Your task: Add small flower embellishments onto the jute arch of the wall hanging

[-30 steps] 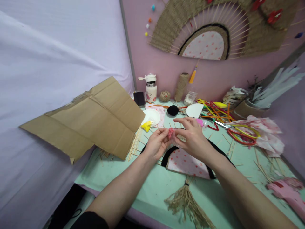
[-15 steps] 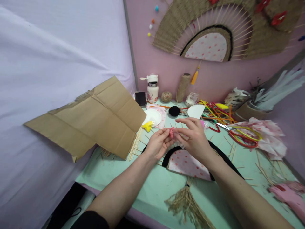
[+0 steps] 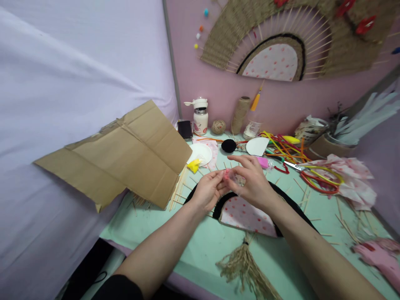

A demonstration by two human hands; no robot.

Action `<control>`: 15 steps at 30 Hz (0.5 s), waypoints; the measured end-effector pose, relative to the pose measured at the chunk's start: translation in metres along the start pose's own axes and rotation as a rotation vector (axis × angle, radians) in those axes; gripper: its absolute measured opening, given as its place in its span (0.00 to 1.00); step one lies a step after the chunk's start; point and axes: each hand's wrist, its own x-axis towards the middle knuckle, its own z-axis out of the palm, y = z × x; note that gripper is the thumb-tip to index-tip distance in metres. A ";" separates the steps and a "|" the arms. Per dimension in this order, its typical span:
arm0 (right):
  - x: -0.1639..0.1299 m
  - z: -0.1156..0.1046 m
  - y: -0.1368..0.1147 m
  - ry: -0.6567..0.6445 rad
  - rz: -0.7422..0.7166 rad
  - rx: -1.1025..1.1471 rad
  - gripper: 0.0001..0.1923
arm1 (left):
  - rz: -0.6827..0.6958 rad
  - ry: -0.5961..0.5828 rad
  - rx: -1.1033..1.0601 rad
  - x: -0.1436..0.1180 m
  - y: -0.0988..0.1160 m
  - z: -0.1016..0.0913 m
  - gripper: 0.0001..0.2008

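A small pink soft tuft [image 3: 226, 175] sits pinched between both hands, held just above the half-round fan piece of dotted pink fabric edged in black [image 3: 242, 212]. The left hand [image 3: 208, 189] has thumb and forefinger pressed together on the tuft's left side; the right hand [image 3: 252, 179] nips it from the right, its other fingers spread loosely above. What the tuft is made of is too small to tell.

Around the fan piece, thin bamboo sticks [image 3: 178, 189] lie scattered on the mint-green surface [image 3: 200, 237], and a jute tassel [image 3: 242, 266] hangs from the fan piece's near point. Left of it a creased sheet of brown cardboard [image 3: 125, 154] leans over the edge. Beyond it lie a black pom-pom [image 3: 228, 145], a white paper plate [image 3: 201, 153] and a tangle of coloured pipe cleaners [image 3: 287, 146].

The grip looks slight: I judge the tuft could slip from such a fingertip pinch and drop among the sticks, or be pulled out of shape if the two hands tug apart.
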 end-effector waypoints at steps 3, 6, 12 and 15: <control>0.000 0.001 0.000 0.010 0.003 0.003 0.05 | 0.029 0.005 -0.004 0.001 -0.001 -0.001 0.05; 0.000 0.002 0.000 0.018 -0.004 0.004 0.06 | 0.045 -0.017 -0.006 0.002 -0.002 -0.002 0.05; 0.000 -0.001 0.002 -0.058 0.030 0.067 0.08 | 0.010 0.006 0.002 0.000 -0.003 0.000 0.05; 0.000 -0.003 0.004 -0.059 0.041 0.056 0.07 | 0.010 0.017 -0.002 0.000 -0.002 0.000 0.05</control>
